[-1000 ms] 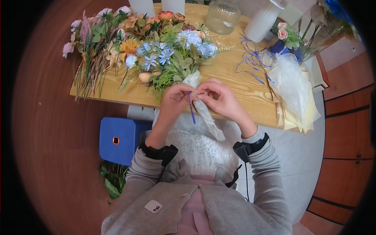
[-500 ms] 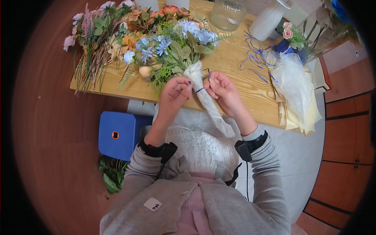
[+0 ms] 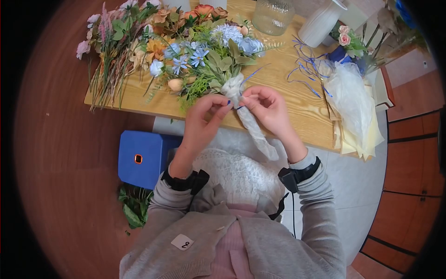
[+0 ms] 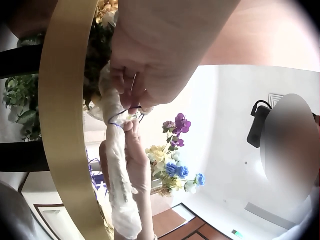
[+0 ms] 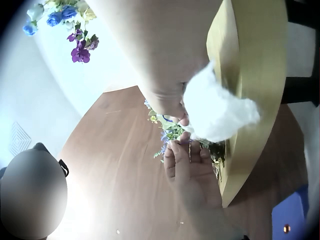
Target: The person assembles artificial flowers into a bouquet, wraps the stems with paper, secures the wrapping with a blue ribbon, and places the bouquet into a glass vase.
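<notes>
From the head view, one bouquet (image 3: 209,56) lies at the table's (image 3: 278,93) near edge, its white-wrapped stem (image 3: 253,128) hanging past it. The left hand (image 3: 204,118) and right hand (image 3: 267,109) each pinch an end of one blue ribbon (image 3: 239,107) around the wrap. Two vases stand behind, one glass vase (image 3: 273,16) and one white vase (image 3: 320,23).

In the left wrist view the ribbon (image 4: 116,122) loops the wrap (image 4: 117,180); the fingers (image 4: 132,85) seem to pinch it, partly hidden.

In the right wrist view the wrap (image 5: 217,110) blocks the fingertips; the ribbon is hard to make out.
</notes>
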A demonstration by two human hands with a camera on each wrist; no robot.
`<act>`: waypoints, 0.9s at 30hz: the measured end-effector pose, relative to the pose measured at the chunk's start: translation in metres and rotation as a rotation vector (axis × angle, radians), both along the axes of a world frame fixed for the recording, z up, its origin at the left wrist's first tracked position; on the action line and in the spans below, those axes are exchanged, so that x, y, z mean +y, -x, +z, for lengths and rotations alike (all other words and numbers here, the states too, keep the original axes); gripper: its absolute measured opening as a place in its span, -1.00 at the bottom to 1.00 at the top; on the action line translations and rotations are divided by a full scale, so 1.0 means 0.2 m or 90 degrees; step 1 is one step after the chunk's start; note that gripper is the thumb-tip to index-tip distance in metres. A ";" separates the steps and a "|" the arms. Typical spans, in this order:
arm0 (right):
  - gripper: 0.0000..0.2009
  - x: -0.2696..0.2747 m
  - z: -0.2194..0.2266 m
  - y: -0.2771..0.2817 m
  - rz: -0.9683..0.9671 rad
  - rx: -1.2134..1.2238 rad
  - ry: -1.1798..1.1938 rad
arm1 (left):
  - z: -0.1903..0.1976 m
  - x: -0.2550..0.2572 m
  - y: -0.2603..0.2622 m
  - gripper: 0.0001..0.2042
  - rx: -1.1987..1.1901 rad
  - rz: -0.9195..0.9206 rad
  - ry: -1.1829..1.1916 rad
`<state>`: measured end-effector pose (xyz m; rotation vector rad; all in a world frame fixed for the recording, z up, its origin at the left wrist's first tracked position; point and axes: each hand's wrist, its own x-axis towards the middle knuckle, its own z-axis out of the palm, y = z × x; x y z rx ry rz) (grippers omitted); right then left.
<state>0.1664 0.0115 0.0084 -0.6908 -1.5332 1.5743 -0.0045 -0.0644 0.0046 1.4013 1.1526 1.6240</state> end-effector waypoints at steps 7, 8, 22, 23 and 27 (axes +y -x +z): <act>-0.84 -0.05 0.12 -0.02 -0.017 -0.229 -0.335 | 0.09 0.03 -0.03 -0.88 0.217 0.070 -0.148; -0.84 -0.05 0.12 -0.02 -0.018 -0.230 -0.335 | 0.09 0.04 -0.03 -0.87 0.240 0.074 -0.163; -0.87 -0.03 0.06 -0.04 0.063 -0.169 -0.037 | 0.10 0.03 -0.06 -0.90 0.311 0.095 -0.134; -0.87 -0.02 0.05 -0.05 0.062 -0.169 -0.036 | 0.11 0.02 -0.06 -0.90 0.338 0.112 -0.120; -0.88 -0.01 0.01 -0.04 0.060 -0.111 -0.048 | 0.06 0.00 -0.04 -0.90 0.371 0.122 -0.103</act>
